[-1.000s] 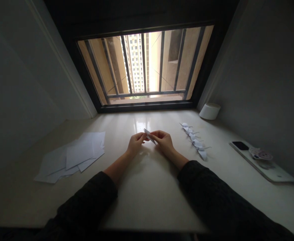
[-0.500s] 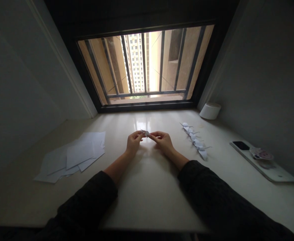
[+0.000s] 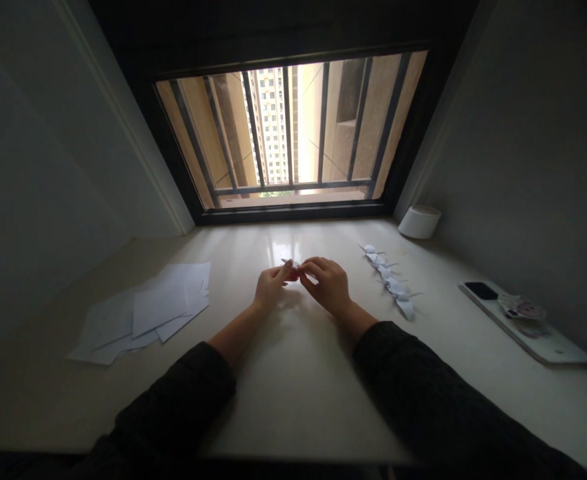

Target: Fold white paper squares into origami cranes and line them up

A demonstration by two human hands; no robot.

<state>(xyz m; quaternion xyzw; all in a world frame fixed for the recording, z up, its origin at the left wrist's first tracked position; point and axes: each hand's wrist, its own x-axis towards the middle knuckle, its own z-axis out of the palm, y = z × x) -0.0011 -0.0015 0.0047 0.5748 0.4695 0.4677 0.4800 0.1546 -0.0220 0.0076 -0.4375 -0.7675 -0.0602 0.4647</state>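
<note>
A small folded paper piece (image 3: 296,265), white with a thin point sticking out to the left, is pinched between both hands above the sill. My left hand (image 3: 272,285) is closed on its left side, thumb on top. My right hand (image 3: 327,283) has its thumb and fingertips closed at the right end, and the fingers cover much of the paper. To the right, several white folded paper cranes (image 3: 395,288) stand in a slanting row. On the left lies a loose, overlapping pile of white paper sheets (image 3: 161,303).
A white phone (image 3: 528,330) with a round decorated grip lies at the right. By the window corner a white cylindrical object (image 3: 419,221) leans near the wall. The dark-framed, barred window (image 3: 293,213) closes off the back of the pale sill (image 3: 293,400).
My right hand has turned and its fingers now curl over the paper's right end. The left fingers have shifted slightly right, hiding more of the folded paper. The surrounding things stay put.
</note>
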